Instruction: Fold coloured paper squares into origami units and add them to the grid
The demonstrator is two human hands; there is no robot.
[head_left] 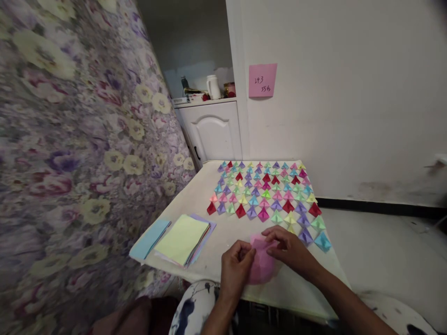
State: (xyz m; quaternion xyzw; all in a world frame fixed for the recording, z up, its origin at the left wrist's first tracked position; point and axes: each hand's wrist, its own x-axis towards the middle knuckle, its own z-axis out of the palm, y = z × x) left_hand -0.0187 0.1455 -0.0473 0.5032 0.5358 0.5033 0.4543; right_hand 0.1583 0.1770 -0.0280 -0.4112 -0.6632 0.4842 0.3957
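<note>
A sheet of pink paper (261, 269) is held up over the near edge of the table, its upper part creased. My left hand (236, 264) pinches its left side between thumb and curled fingers. At its upper right, my right hand (289, 249) has thumb and fingers bent around the paper's edge. Just beyond my hands, rows of small folded paper pieces (263, 214) in many colours cover the far and right part of the table. A stack of square paper with a pale yellow sheet (183, 237) on top lies to the left, beside blue sheets (152, 238).
The cream-covered table (195, 184) stands by a white wall. A floral curtain (91, 153) hangs close on the left. Behind are a white cabinet (216, 132) with a white jug (213, 87) on its shelf and a pink handwritten note (262, 81) on the wall.
</note>
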